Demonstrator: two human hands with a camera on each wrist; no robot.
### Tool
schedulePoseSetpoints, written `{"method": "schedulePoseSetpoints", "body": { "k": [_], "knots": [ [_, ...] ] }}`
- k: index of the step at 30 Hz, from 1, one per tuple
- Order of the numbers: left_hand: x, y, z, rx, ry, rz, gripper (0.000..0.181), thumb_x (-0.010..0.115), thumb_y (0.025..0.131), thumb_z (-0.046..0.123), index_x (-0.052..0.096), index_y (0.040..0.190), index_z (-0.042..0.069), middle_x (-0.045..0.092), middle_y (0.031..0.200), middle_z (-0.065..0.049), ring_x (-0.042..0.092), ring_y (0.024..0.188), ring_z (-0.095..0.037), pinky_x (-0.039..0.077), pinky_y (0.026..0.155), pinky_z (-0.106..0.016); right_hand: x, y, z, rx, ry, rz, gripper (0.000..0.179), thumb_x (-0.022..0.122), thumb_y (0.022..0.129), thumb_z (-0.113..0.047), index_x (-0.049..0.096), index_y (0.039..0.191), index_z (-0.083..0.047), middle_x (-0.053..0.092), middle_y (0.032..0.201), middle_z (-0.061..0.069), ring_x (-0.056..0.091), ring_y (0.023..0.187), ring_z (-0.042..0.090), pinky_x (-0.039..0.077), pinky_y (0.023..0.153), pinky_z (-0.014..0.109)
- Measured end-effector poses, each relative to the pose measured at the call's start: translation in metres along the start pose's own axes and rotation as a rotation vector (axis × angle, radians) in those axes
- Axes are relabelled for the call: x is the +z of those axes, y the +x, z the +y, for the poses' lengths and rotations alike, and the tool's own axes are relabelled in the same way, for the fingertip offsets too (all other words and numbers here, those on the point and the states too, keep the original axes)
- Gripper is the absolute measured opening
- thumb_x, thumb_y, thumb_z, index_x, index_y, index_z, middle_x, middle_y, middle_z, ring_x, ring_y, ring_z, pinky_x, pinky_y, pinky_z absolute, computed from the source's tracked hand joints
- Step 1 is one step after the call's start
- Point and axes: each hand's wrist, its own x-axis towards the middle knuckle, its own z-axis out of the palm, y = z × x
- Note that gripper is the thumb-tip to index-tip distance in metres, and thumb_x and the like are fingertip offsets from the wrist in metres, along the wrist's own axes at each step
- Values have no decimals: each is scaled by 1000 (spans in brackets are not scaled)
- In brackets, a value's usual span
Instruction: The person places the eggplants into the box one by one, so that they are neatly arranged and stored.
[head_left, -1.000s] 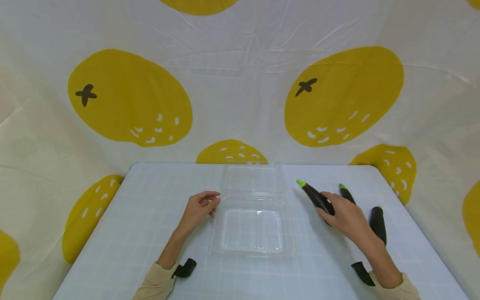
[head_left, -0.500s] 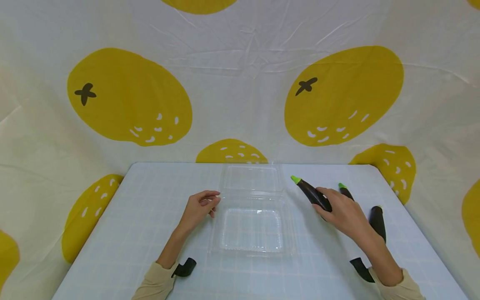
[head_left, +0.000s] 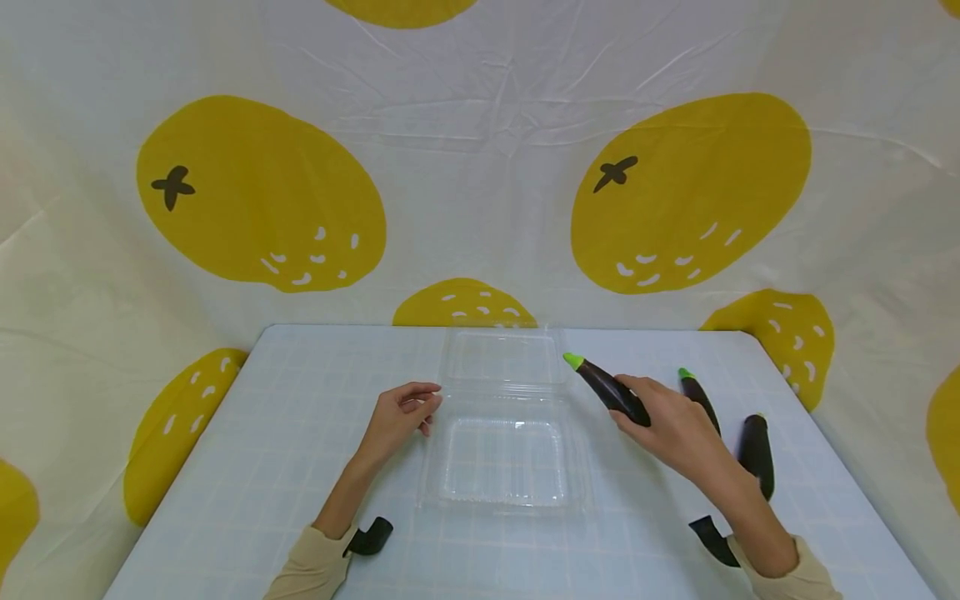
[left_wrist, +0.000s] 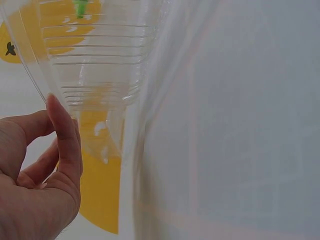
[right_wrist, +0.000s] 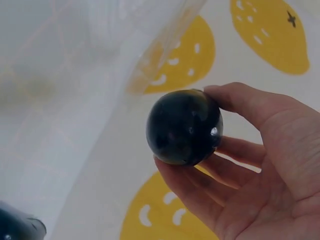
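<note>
My right hand (head_left: pixel 671 425) grips a dark purple eggplant (head_left: pixel 613 392) near its rounded end, the green stem tip pointing up-left beside the container's lid. The right wrist view shows the thumb and fingers around the glossy round end (right_wrist: pixel 182 127). A clear plastic clamshell container (head_left: pixel 504 507) lies unfolded on the table, its lid (head_left: pixel 506 358) toward the back. At the container's left edge, near the hinge, my left hand (head_left: pixel 401 417) pinches the rim between thumb and forefinger; the left wrist view shows the thumb tip (left_wrist: pixel 52 102) against that rim.
Two more eggplants lie to the right: one (head_left: pixel 697 396) partly behind the right hand, the other (head_left: pixel 756 450) beside the right forearm. A pale checked cloth covers the table (head_left: pixel 247 500). Behind it hangs a white curtain (head_left: pixel 480 192) with yellow fruit prints.
My right hand has carried the eggplant leftward, bringing its green tip close to the container's lid. The left hand and the container have stayed in place.
</note>
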Motion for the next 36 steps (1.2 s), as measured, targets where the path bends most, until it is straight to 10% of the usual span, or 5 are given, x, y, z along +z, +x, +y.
{"method": "schedulePoseSetpoints", "body": {
  "k": [36],
  "knots": [
    [1, -3, 4, -21, 9, 11, 30, 75, 95, 13, 71, 120, -3, 69, 94, -16, 61, 59, -20, 55, 59, -23, 23, 8, -53, -194, 121, 28, 50, 83, 89, -26, 65, 133, -9, 71, 123, 9, 68, 95, 24, 61, 78, 43]
  ]
}}
